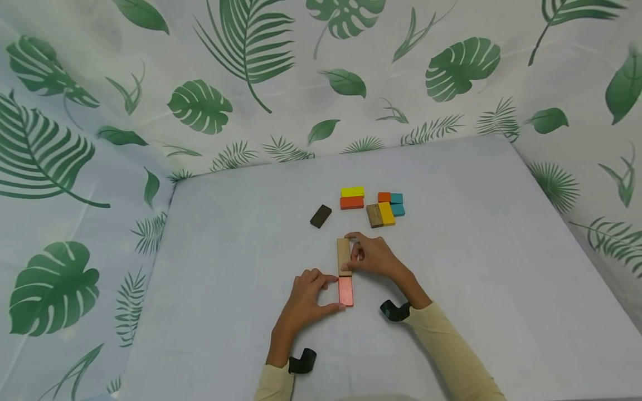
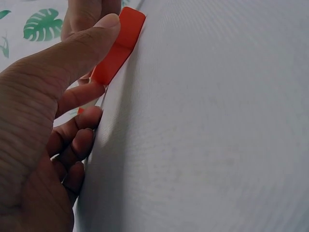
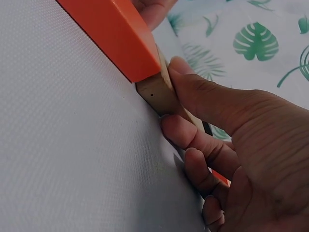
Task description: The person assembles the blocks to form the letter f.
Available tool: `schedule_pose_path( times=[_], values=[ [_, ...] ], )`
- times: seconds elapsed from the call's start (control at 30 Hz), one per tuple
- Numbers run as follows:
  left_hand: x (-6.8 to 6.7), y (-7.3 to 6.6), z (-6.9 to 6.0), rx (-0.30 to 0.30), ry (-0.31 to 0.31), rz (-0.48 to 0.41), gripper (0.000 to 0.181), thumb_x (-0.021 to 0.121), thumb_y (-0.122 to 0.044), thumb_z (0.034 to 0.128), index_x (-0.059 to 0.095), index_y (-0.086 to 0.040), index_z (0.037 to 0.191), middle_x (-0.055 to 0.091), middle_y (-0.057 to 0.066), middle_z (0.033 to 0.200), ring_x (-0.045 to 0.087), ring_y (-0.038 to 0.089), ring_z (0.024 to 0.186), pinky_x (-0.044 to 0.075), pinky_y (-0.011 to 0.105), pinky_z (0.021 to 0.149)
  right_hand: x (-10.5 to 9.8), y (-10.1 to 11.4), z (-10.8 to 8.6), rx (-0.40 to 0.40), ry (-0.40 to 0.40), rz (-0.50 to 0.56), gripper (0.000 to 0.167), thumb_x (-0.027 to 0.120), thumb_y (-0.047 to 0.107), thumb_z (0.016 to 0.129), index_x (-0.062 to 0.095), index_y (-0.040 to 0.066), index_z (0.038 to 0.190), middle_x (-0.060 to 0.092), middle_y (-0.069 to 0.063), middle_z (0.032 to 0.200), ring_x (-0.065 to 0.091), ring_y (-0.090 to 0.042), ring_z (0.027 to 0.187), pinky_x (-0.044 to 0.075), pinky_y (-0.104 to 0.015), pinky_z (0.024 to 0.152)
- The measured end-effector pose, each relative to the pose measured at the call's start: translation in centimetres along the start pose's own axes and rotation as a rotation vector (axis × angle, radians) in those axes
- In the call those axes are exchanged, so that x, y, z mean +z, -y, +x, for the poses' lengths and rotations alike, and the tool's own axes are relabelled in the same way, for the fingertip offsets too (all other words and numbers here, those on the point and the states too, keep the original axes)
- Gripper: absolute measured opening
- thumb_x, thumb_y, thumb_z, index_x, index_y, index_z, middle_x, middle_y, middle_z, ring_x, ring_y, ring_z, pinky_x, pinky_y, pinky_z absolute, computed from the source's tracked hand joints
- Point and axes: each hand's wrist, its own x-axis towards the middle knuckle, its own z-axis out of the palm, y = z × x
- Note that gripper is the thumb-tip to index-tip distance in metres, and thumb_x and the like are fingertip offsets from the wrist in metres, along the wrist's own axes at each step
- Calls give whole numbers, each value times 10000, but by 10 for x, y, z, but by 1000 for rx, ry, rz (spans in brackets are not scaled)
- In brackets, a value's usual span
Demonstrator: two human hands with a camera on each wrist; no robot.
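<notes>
My left hand (image 1: 305, 298) pinches a red block (image 1: 345, 292) between thumb and index finger, its other fingers loosely curled. The block looks pinkish in the head view and orange-red in the left wrist view. Directly beyond it, end to end, lies a tan wooden block (image 1: 343, 256). My right hand (image 1: 376, 256) holds that tan block from the right, thumb near its close end and index finger at its far end. In the right wrist view the red block (image 3: 116, 41) meets the tan block's end (image 3: 157, 94), slightly out of line.
Beyond the hands lie a dark brown block (image 1: 321, 216), a yellow block (image 1: 353, 192) against an orange-red block (image 1: 352, 203), and a cluster with a brown block (image 1: 374, 216), an amber block (image 1: 387, 214), a small orange block (image 1: 384, 197) and blue blocks (image 1: 397, 210). White cloth (image 1: 225, 289) covers the table.
</notes>
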Motion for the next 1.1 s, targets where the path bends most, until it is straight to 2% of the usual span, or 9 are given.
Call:
schedule_pose_path(
  times=[0.23, 0.53, 1.1],
  values=[
    [2, 1, 0, -1, -7, -2, 570, 780, -553, 749, 667, -212, 1192, 485, -66, 875, 380, 62, 846, 281, 273, 770, 2, -3, 1, 18, 8, -13, 717, 828, 415, 751, 531, 61, 1300, 589, 75, 704, 470, -75, 635, 371, -232, 624],
    [1, 0, 0, 7, -22, 23, 571, 779, -562, 742, 670, -212, 1180, 479, -68, 859, 375, 62, 830, 278, 267, 755, 0, 3, -1, 24, 13, -35, 733, 825, 431, 747, 536, 49, 1301, 577, 69, 699, 461, -87, 643, 322, -303, 703],
    [4, -1, 0, 24, -55, 63, 574, 778, -584, 725, 678, -209, 1148, 482, -61, 848, 377, 64, 814, 275, 264, 744, 1, 1, 0, 3, 25, -49, 728, 812, 458, 752, 541, 76, 1308, 566, 84, 705, 457, -77, 654, 338, -282, 677]
  ],
)
